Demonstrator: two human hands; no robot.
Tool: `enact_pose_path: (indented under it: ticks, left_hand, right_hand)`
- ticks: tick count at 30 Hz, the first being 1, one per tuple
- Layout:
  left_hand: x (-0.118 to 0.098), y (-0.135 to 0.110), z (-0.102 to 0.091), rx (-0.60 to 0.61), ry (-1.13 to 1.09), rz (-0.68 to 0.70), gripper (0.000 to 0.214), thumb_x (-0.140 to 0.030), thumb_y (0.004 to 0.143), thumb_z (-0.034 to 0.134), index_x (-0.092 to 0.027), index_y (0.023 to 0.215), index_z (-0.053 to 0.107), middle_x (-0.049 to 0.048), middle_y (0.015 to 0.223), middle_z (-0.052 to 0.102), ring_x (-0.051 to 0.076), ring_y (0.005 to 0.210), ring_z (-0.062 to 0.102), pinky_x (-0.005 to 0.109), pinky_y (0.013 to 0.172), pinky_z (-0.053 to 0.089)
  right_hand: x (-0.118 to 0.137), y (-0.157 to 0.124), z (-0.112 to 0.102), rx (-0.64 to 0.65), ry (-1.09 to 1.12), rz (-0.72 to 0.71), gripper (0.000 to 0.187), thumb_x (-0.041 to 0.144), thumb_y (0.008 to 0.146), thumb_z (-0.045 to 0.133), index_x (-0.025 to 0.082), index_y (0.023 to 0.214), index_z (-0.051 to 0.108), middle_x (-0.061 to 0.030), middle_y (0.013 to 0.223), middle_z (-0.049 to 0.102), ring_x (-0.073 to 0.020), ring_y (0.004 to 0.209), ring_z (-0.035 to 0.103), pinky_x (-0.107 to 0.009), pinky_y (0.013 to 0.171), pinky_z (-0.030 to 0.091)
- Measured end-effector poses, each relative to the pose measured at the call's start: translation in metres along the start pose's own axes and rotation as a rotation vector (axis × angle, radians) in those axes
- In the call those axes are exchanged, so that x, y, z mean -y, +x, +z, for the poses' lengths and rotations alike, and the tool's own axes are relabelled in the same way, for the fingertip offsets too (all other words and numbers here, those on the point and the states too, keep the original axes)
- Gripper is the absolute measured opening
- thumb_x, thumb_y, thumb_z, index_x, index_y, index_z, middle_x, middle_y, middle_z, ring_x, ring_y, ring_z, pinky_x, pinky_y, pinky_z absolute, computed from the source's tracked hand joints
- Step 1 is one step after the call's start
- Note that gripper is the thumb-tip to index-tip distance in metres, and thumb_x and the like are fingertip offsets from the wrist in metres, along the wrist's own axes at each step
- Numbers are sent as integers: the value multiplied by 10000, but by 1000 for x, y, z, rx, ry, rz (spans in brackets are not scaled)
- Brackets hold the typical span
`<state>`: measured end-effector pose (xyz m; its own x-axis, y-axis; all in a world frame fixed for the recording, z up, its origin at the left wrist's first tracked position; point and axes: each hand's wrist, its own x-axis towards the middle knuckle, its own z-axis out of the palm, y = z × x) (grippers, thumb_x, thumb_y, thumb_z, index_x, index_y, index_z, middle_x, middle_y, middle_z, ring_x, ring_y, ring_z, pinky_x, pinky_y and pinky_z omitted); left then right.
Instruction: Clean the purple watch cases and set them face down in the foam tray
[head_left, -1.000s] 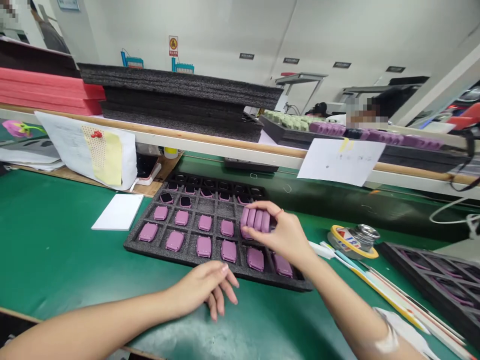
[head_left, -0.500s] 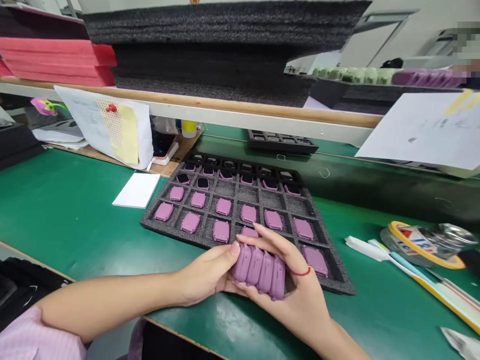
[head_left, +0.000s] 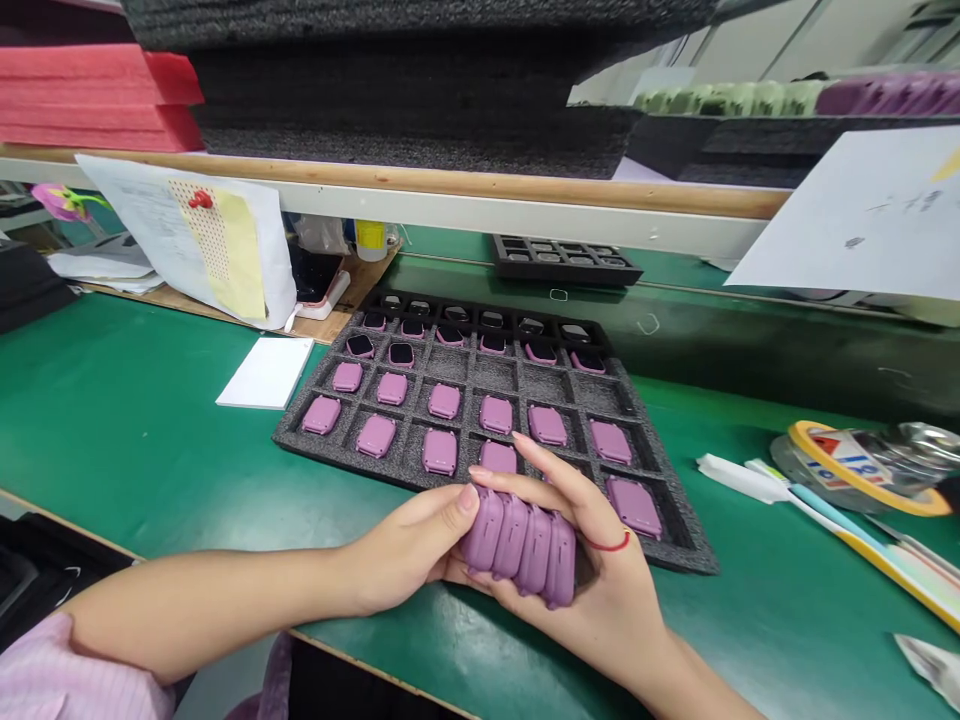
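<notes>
- Head view looks down on my left hand [head_left: 405, 550] and my right hand [head_left: 592, 580], close together at the near edge of a black foam tray [head_left: 289, 435].
- Four purple watch cases [head_left: 517, 550] stand in a tight row, side by side, right between my fingers.
- My left thumb [head_left: 457, 508] presses on the left end of the row. My other left fingers curl under it, and I can barely see them.
- My right fingers [head_left: 547, 480] lie pressed together over the top of the row and reach toward my left thumb.
- The cases look light and firm, with a little give. Their smooth sides may slip, so I think it is best to squeeze the row from both ends and keep a hand under it.
- More purple cases [head_left: 439, 452] sit one to a hole in the tray, just past my fingertips.
- Out past my right fingers, a round metal tin [head_left: 862, 465] sits on the green bench mat [head_left: 127, 440].
</notes>
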<state>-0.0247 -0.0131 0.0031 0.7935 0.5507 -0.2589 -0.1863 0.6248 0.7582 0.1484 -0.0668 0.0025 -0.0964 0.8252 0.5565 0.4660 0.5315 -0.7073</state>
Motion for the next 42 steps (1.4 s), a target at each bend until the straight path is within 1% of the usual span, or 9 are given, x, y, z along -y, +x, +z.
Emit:
enact_pose_path:
  ticks: [10,15,17,20,23,30,33,38,42]
  left_hand:
    - [-3,-4,1,-41,126,-1,703,-754,748,664,-137,1085,620,40,884,646,156,837,631,336,862,528]
    - [-4,-5,2,-34,164,30,664,-736,778,648,-133,1054,619,24,854,630,136,782,607,297,801,529]
    - [-5,-5,3,-35,150,25,666,-729,775,660,-130,1065,626,35,889,645,134,781,612,278,771,527]
    - [-6,-5,4,-45,122,21,675,-720,760,685,-138,1100,637,61,993,665,163,876,639,272,779,527]
    - [-7,-5,5,-48,125,23,670,-717,762,686,-150,1116,647,68,1021,666,182,910,639,285,786,528]
    - [-3,-3,0,-79,154,6,733,-751,760,659,-150,1180,634,59,938,647,193,864,622,348,816,524]
    - [-2,-1,0,-70,137,12,738,-744,765,663,-152,1204,630,57,924,653,191,846,619,356,815,521]
    - [-2,-1,0,-73,122,24,687,-725,777,670,-141,1139,647,47,882,650,169,798,611,315,762,514]
    - [-6,-1,1,12,219,89,597,-633,756,756,-132,1072,676,52,867,668,172,789,632,301,751,514]
  right_hand:
    - [3,3,1,2,38,16,891,179,764,773,287,1534,340,-52,1211,744,-221,1064,746,-353,996,597]
    - [2,2,2,11,28,-5,889,172,784,755,285,1548,315,-66,1230,734,-234,1090,738,-375,994,601]
    - [2,2,1,19,27,-1,898,187,786,766,285,1552,307,-70,1215,739,-249,1084,740,-398,987,607]
    - [2,3,1,28,12,7,902,219,787,779,288,1552,307,-77,1217,735,-264,1084,740,-424,988,608]
    - [2,4,0,29,9,9,893,232,794,777,292,1551,306,-78,1223,729,-263,1090,737,-427,998,603]
    - [3,2,1,32,23,33,937,200,770,795,303,1555,295,-69,1220,731,-258,1087,738,-424,1010,597]
    - [2,2,2,24,36,41,953,196,758,803,317,1555,294,-52,1224,731,-245,1102,733,-406,1025,587]
    - [2,2,3,6,22,34,948,199,756,802,315,1554,304,-57,1233,728,-254,1121,725,-415,1030,585]
    - [3,0,4,2,6,18,956,161,756,788,324,1561,298,-40,1243,727,-242,1121,725,-384,1014,599]
